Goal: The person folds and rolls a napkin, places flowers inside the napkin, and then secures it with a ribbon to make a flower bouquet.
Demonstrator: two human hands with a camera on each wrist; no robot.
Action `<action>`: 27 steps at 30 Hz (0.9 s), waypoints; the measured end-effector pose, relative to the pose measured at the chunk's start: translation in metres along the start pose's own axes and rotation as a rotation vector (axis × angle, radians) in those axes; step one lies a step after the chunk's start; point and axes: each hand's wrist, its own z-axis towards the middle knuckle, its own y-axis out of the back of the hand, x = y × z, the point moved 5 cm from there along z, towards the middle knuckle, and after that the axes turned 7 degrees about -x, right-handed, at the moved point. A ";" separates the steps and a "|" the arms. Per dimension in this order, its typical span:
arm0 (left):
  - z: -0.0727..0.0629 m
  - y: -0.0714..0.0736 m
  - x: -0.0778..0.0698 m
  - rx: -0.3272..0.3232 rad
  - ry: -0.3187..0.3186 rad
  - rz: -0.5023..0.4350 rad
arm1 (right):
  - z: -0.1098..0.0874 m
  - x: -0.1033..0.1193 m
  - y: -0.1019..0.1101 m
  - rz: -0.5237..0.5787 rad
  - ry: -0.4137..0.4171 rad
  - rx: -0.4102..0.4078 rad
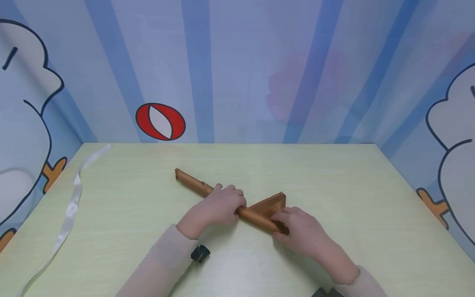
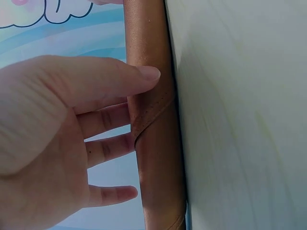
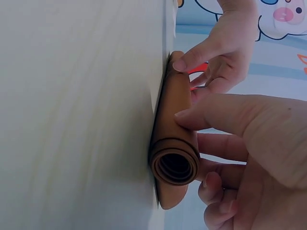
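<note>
A brown leather-like mat, rolled into a slim tube, lies slantwise on the table. My left hand grips the tube near its middle; in the left wrist view the thumb lies on the front of the roll by a slanting stitched edge, with fingers behind. My right hand holds the near right end between thumb and fingers. A loose corner flap stands out from the tube on its far side. In the right wrist view, the coiled end shows several layers around a dark hollow.
A long white ribbon runs down the left side of the pale wood-patterned table. Behind and at both sides stand blue striped backdrop sheets printed with cartoon figures and a red oval.
</note>
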 end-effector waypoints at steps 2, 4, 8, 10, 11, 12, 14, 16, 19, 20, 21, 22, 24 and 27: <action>0.000 0.000 0.000 0.000 -0.002 0.000 | 0.000 0.000 0.000 0.008 -0.002 0.008; 0.000 0.000 0.000 0.000 -0.002 -0.002 | 0.001 0.000 0.000 0.021 -0.003 0.018; -0.001 -0.001 0.001 0.002 -0.004 -0.005 | 0.001 0.000 -0.001 0.044 -0.006 0.035; -0.001 -0.001 0.001 0.006 -0.004 -0.014 | 0.002 0.000 -0.001 0.051 -0.017 0.043; -0.001 -0.001 0.002 0.008 -0.003 -0.019 | 0.002 0.000 -0.001 0.057 -0.024 0.048; 0.000 -0.002 0.002 0.011 -0.002 -0.027 | 0.002 0.000 -0.002 0.062 -0.033 0.053; -0.001 -0.002 0.003 0.019 0.000 -0.041 | 0.002 0.000 -0.001 0.072 -0.044 0.058; -0.001 -0.002 0.003 0.024 0.000 -0.054 | 0.001 0.000 -0.001 0.081 -0.047 0.063; -0.001 -0.002 0.004 0.029 -0.002 -0.071 | 0.001 0.000 -0.001 0.092 -0.039 0.065; -0.001 -0.003 0.004 0.030 -0.002 -0.076 | 0.001 0.000 -0.001 0.096 -0.035 0.068; -0.001 -0.003 0.004 0.030 -0.003 -0.082 | 0.001 0.000 -0.002 0.101 -0.032 0.070; -0.001 -0.003 0.005 0.030 -0.004 -0.087 | 0.001 0.000 -0.002 0.104 -0.029 0.072; -0.001 -0.003 0.005 0.030 -0.005 -0.094 | 0.001 0.000 -0.002 0.115 -0.028 0.079; -0.001 -0.004 0.005 0.032 -0.007 -0.099 | 0.000 0.000 -0.003 0.133 -0.027 0.090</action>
